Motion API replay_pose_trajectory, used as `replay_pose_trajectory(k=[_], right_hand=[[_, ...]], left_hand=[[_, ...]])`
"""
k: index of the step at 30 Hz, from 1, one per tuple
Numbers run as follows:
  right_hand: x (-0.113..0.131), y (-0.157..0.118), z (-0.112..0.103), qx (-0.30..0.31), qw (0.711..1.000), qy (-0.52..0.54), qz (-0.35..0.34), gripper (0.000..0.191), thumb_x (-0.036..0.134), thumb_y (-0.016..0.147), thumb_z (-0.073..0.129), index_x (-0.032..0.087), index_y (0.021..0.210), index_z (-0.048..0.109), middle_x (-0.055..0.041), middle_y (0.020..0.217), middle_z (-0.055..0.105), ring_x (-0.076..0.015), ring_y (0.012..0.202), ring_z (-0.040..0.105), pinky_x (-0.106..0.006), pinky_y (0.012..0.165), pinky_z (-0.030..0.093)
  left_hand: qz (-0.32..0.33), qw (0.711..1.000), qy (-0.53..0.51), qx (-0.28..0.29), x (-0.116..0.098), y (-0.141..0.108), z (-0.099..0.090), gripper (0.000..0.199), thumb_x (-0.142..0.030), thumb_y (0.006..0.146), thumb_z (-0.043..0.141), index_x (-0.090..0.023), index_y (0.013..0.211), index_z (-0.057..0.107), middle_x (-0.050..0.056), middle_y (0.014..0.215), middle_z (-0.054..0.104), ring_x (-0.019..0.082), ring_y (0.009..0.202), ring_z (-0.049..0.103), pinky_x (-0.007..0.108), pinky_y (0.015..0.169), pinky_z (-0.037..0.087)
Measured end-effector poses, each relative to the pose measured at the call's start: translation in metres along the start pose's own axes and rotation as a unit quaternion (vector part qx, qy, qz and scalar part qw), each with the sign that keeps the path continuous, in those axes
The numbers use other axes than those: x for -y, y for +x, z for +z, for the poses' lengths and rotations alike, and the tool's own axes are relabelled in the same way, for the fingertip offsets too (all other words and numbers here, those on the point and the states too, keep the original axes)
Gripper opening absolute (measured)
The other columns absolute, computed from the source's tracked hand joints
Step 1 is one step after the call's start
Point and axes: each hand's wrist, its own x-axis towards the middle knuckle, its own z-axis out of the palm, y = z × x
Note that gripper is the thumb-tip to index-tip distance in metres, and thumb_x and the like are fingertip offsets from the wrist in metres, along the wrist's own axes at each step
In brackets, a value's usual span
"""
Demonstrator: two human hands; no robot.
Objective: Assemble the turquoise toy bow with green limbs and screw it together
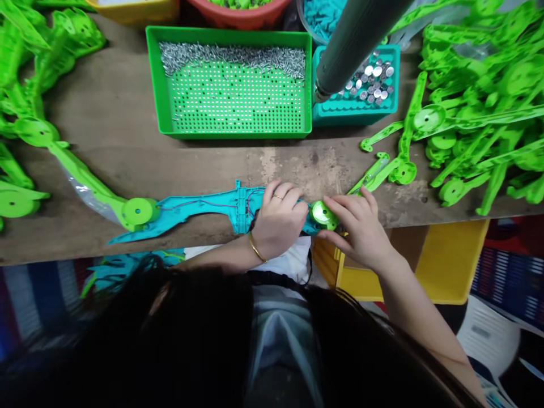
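Observation:
A long turquoise plastic part (199,205), with a thin dark wire along it, lies near the table's front edge. My left hand (280,218) is closed over its right portion, fingers curled and some tips hidden. A green plastic arm with a round hub (322,214) sits at the right end of the turquoise part. Around that hub my right hand (361,226) is bent, thumb and forefinger at its rim, the other fingers over the arm. Another green arm with a round hub (139,212) meets the turquoise part's left end.
A green perforated tray (233,135) of small screws stands behind, beside a teal box (357,116) holding silvery discs. A dark tube (361,39) slants above the box. Green parts (488,102) are heaped at right, more green parts (38,73) at left. A yellow bin (450,266) stands below the edge.

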Motion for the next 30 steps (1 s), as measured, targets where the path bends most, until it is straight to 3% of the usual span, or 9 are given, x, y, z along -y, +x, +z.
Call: replay_pose_trajectory(k=[10,24,30], right_hand=[[0.007,0.001,0.009,-0.048,0.998,-0.003,0.035,0.057,0.040,0.087,0.058,0.025,0.140,0.041,-0.0103,0.115,0.062,-0.0262,0.107,0.057,-0.054,0.110,0.029],[0.004,0.004,0.011,-0.045,0.997,0.038,0.055,0.050,0.041,0.086,0.058,0.025,0.133,0.047,-0.0082,0.117,0.064,-0.0262,0.108,0.059,-0.055,0.113,0.027],[-0.001,0.003,0.019,-0.074,0.994,0.070,0.045,0.057,0.042,0.085,0.058,0.024,0.137,0.041,-0.0090,0.115,0.063,-0.0262,0.106,0.059,-0.058,0.112,0.029]], left_hand=[[0.001,1.000,0.004,0.000,0.000,0.001,0.003,0.022,-0.021,0.092,0.050,-0.016,0.081,0.068,0.007,0.105,0.069,0.024,0.107,0.057,0.048,0.107,0.038],[0.016,1.000,0.021,0.002,0.001,-0.003,0.004,0.023,-0.023,0.094,0.048,-0.017,0.084,0.067,0.007,0.102,0.069,0.024,0.107,0.059,0.047,0.107,0.039],[0.070,0.998,-0.004,0.000,-0.007,-0.005,0.001,0.022,-0.019,0.093,0.044,-0.015,0.103,0.063,0.011,0.114,0.066,0.024,0.111,0.059,0.051,0.109,0.036]])
